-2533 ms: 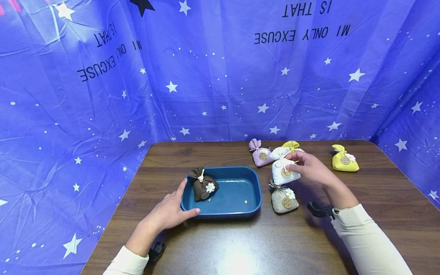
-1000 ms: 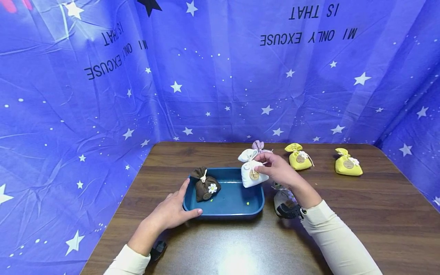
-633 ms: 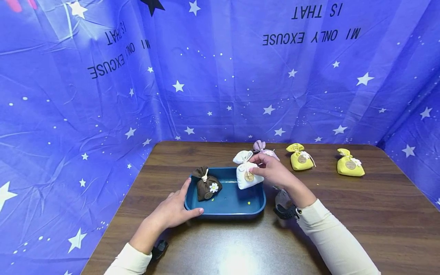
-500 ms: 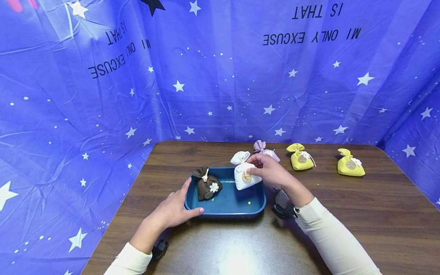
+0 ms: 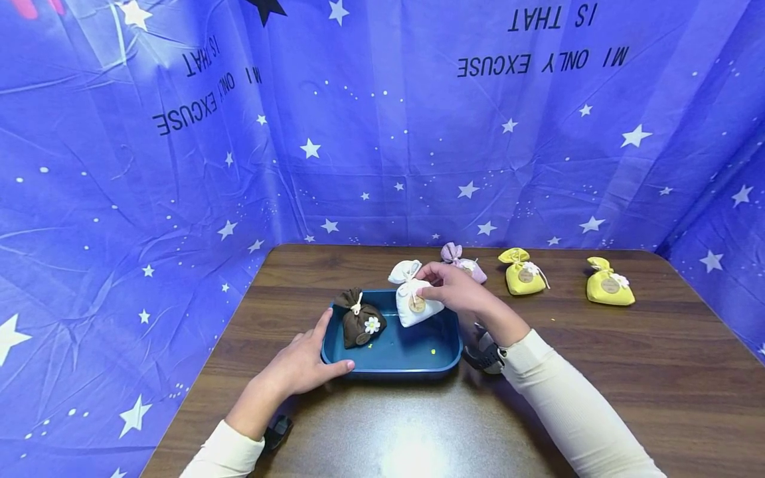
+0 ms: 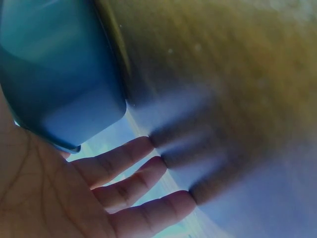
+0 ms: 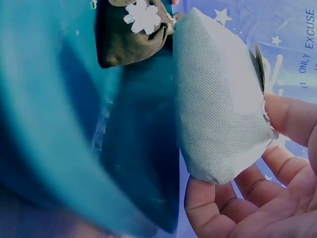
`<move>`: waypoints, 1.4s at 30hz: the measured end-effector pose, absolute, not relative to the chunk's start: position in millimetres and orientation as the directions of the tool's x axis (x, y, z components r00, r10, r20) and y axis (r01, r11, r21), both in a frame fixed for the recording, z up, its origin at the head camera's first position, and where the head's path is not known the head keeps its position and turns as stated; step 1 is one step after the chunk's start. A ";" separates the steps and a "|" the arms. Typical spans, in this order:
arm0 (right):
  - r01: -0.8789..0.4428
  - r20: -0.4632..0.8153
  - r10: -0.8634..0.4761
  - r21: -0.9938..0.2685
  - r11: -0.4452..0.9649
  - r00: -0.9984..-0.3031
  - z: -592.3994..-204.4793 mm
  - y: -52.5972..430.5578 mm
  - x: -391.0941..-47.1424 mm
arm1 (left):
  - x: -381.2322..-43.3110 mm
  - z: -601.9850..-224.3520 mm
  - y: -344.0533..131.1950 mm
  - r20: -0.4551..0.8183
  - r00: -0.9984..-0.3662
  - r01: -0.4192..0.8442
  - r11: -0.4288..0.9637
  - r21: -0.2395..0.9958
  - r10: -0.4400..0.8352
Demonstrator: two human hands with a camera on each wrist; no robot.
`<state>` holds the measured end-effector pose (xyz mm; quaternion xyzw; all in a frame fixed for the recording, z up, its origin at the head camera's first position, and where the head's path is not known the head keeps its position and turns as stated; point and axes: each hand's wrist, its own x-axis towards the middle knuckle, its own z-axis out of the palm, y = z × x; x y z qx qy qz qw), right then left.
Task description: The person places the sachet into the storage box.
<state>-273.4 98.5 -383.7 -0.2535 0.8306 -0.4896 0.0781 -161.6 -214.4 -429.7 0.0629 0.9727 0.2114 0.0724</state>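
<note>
My right hand [image 5: 457, 290] pinches a small white cloth sachet [image 5: 409, 313] by its tied neck, thumb in front. The sachet hangs tilted over the right half of a blue plastic tub [image 5: 391, 374], overlapping its back rim in the head view. In the right wrist view the white sachet [image 7: 218, 94] has its woven side close to the tub's wall. A dark brown sachet [image 5: 358, 326] with a white flower lies at the tub's left end. My left hand [image 5: 299, 362] spreads around the tub's front left corner, thumb at the front rim; in the left wrist view three fingers [image 6: 126, 186] extend nearly straight.
A lavender sachet [image 5: 473, 269] lies behind my right hand, partly hidden. Two yellow sachets [image 5: 524, 282] sit further right. Under my right wrist, a grey sachet is mostly hidden. Blue star-printed cloth [image 5: 382, 133] hangs behind and beside the wooden table [image 5: 645, 372].
My right hand has carried the white sachet leftward from above the grey sachet to over the tub, still moving slightly left in the last half second. My left hand stays at the tub's corner.
</note>
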 end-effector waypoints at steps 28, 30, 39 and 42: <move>-0.378 0.053 -0.576 -0.802 0.462 -0.816 -381.6 56.2 -278.4 | -163.2 -431.2 -213.6 -0.115 -0.981 0.093 0.902 0.422 0.155; -0.376 0.043 -0.576 -0.797 0.472 -0.816 -383.6 53.7 -279.0 | -163.0 -431.2 -213.9 -0.113 -0.981 0.098 0.901 0.423 0.159; -0.392 0.006 -0.562 -0.721 0.571 -0.827 -385.2 47.3 -277.3 | -161.9 -430.2 -214.2 -0.117 -0.980 0.096 0.899 0.427 0.160; -0.400 0.000 -0.553 -0.691 0.602 -0.833 -384.5 45.6 -275.8 | -161.8 -430.1 -214.8 -0.119 -0.980 0.093 0.899 0.427 0.157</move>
